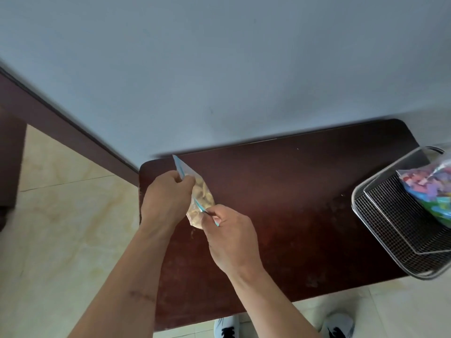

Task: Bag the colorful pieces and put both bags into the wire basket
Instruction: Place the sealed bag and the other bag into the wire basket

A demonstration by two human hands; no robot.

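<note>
Both hands hold a clear zip bag [201,198] with a blue seal strip, filled with pale beige pieces, above the left end of the dark brown table [292,191]. My left hand [166,196] pinches the bag's upper end. My right hand [229,232] pinches the seal strip at its lower end. At the table's right edge stands a wire basket [395,230], and a second clear bag [432,191] full of colorful pieces lies in it, partly cut off by the frame edge.
The table stands against a pale blue-grey wall [219,69]. Beige tiled floor [61,215] lies to the left and in front. My white shoes [338,325] show below the table's near edge. The basket overhangs the table's right edge.
</note>
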